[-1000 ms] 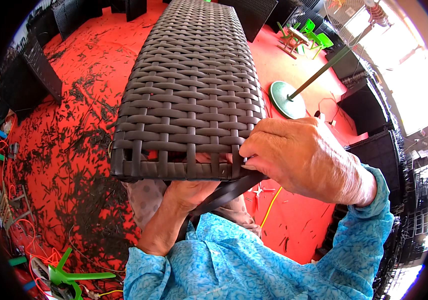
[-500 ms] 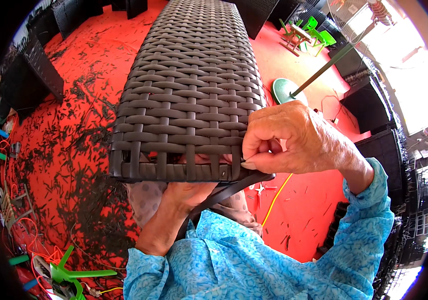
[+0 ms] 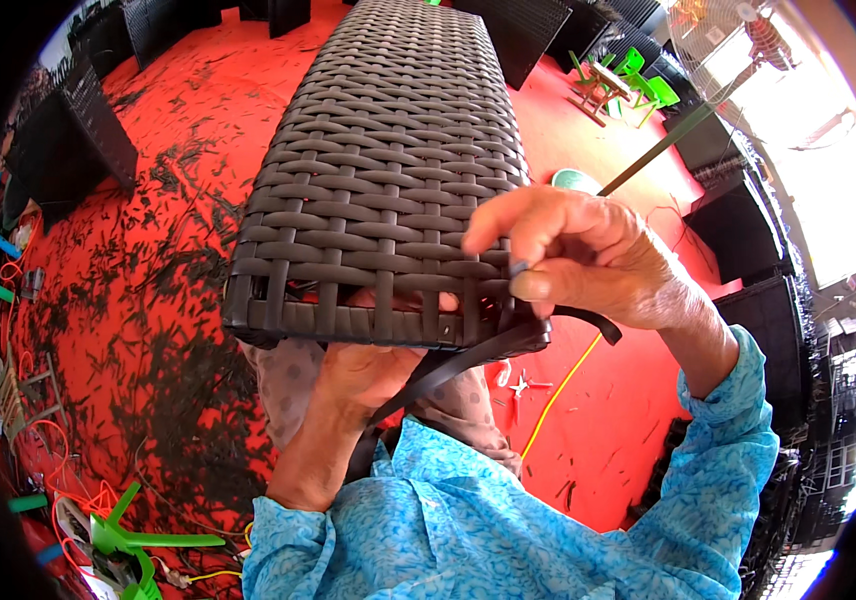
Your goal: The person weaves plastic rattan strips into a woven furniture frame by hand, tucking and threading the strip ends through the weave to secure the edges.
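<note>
A long dark brown wicker piece (image 3: 388,180) stretches away from me, its near end framed by a wrapped edge bar (image 3: 348,322). Just above that bar is a gap in the weave. My left hand (image 3: 368,372) comes up beneath the bar; bits of its fingers show through the gap, the rest are hidden behind the weave. Over the near right corner my right hand (image 3: 588,255) is raised, its fingers apart. A small dark bit shows at its thumb tip; I cannot make out what it is. A flat dark strip (image 3: 448,368) runs up past the corner, its curled end (image 3: 598,322) sticking out right.
Dark scraps litter the red floor (image 3: 188,150) on the left. Pliers (image 3: 518,385) and a yellow cable (image 3: 560,393) lie to the right. Beyond them are a fan pole (image 3: 663,150) and green chairs (image 3: 656,92). Dark woven pieces (image 3: 738,235) line the sides.
My right hand has lifted off the corner and its fingers have spread from a pinch. The strip's end now sticks out beyond the corner. My left hand stays under the edge bar.
</note>
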Demonstrator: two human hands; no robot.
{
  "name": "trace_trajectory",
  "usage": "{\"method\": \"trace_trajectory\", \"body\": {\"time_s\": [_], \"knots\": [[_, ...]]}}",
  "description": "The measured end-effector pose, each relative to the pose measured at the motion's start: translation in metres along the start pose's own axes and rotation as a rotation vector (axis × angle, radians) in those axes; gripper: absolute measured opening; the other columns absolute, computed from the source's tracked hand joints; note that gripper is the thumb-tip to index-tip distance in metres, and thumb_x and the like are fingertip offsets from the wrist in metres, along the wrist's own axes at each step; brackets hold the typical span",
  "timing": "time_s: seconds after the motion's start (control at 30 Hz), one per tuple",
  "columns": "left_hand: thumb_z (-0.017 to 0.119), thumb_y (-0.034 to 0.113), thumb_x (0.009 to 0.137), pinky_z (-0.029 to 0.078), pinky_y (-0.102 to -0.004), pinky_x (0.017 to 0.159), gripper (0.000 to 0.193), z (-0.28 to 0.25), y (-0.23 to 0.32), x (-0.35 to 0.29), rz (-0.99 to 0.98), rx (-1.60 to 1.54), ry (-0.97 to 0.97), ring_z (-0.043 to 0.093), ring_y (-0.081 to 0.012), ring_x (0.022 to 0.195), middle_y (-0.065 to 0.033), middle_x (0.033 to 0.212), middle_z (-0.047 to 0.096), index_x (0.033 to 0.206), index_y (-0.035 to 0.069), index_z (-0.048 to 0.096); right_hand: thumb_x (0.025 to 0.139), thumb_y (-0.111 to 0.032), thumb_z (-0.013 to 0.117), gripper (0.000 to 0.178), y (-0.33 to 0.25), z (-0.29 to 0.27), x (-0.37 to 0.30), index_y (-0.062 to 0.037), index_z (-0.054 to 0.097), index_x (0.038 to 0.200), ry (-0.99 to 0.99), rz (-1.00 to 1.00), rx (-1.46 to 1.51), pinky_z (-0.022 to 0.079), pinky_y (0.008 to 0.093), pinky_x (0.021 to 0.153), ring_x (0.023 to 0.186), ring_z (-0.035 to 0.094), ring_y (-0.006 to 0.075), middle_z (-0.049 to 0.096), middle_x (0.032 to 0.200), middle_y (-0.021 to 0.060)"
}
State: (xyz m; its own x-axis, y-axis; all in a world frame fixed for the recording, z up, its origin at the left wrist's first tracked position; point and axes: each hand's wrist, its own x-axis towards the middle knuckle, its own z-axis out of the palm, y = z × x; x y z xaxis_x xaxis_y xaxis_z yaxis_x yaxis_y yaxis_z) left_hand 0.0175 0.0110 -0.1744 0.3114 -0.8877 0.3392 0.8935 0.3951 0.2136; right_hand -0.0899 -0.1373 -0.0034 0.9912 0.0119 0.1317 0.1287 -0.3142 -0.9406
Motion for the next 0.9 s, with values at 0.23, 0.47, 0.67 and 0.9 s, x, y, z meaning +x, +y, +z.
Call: {"method": "trace_trajectory", "body": {"time_s": [0.23,0.47,0.67,0.9], "knots": [[0.071,0.02,0.082,0.042,-0.0397,0.101,0.04,0.001,0.001,-0.002,-0.007,-0.075,-0.013,0.057,-0.0242,0.111,-0.0128,0.119,0.06,0.116,0.002,0.058,0.089,-0.012,0.063,0.013,-0.015,0.013,0.008,-0.0054,0.062,0.1,-0.088,0.123,-0.419,0.046,0.0208,0.058,0.066,0.057,0.004,0.063,0.073,0.0007],[0.068,0.03,0.083,0.039,-0.0439,0.104,0.043,0.003,0.005,0.003,-0.037,0.053,-0.084,0.055,-0.0207,0.116,-0.0062,0.126,0.059,0.122,0.014,0.06,0.087,-0.008,0.065,0.018,-0.02,0.018,0.011,-0.0027,0.061,0.104,0.068,0.262,-0.013,0.045,0.019,0.061,0.072,0.058,0.0048,0.065,0.086,0.0016],[0.071,0.034,0.08,0.038,-0.0448,0.104,0.047,0.001,0.004,0.009,-0.051,-0.011,-0.118,0.054,-0.0215,0.116,-0.004,0.125,0.059,0.122,0.014,0.06,0.087,-0.004,0.063,0.011,-0.036,0.012,0.009,0.0011,0.064,0.097,0.092,0.242,-0.087,0.046,0.0197,0.06,0.071,0.058,0.0067,0.066,0.086,0.0038],[0.073,0.036,0.078,0.039,-0.0446,0.104,0.054,-0.014,0.005,0.0,-0.095,-0.035,0.061,0.052,-0.0226,0.118,-0.0036,0.126,0.058,0.124,0.014,0.057,0.082,-0.007,0.067,0.009,-0.026,0.017,0.01,-0.003,0.068,0.09,-0.045,-0.018,-0.777,0.045,0.0275,0.053,0.062,0.061,0.0156,0.065,0.076,0.0072]]}}
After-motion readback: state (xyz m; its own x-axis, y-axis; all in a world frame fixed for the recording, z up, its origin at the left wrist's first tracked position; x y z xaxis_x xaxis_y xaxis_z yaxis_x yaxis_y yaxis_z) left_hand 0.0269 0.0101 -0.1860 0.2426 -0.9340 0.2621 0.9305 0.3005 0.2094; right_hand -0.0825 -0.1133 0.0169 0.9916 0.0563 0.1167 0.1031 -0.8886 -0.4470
